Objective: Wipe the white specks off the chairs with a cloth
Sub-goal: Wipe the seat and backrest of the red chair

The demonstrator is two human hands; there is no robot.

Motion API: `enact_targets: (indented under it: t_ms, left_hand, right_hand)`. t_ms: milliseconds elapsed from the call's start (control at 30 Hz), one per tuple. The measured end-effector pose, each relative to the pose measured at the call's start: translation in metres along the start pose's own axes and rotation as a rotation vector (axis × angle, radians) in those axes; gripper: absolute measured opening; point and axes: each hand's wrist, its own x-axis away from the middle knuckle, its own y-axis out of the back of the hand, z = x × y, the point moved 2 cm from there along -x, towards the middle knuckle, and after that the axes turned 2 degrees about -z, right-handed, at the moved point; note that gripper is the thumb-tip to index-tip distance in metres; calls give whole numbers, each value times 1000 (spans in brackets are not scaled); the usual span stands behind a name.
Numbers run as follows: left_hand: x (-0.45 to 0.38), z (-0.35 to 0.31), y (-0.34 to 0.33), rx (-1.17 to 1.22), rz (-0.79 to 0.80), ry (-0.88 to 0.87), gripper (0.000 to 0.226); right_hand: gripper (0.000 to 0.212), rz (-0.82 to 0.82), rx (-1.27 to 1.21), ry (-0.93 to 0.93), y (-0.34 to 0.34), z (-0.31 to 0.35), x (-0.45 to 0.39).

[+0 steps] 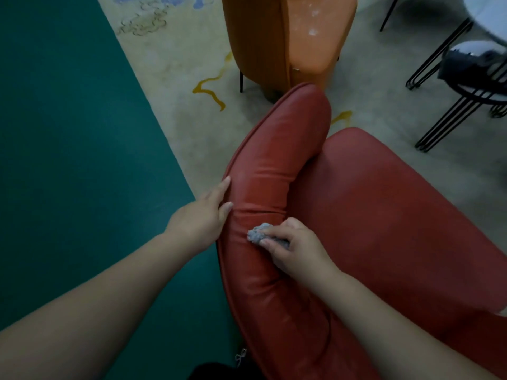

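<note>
Firmly, right hand (pixel 295 246) grip around crumpled grey cloth (pixel 256 235) on smooth red chair (pixel 274 174).

Two bare forearms with no sleeves, bare left hand (pixel 201 218), bare right hand (pixel 296 249), short plain nails, no rings or watch
</note>
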Motion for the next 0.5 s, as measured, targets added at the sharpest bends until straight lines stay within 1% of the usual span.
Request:
enact_targets:
  t_ms: [100,167,233,333,500]
  left_hand:
    - [29,3,6,-25,-17,15,54]
    - [39,5,10,-25,-35,15,53]
    - [44,12,18,-30,-25,13,53]
    - [46,32,34,-49,-34,-28,53]
    - [37,83,74,-144,-37,-107,54]
  right_hand:
    - [23,-116,1,-92,8,1,9]
    - [21,-150,-31,-151,12,3,13]
    - [19,-172,-4,-199,13,9,13]
    - [19,-233,66,-216,13,27,1]
    - [28,-365,123,-207,-2,79,-45]
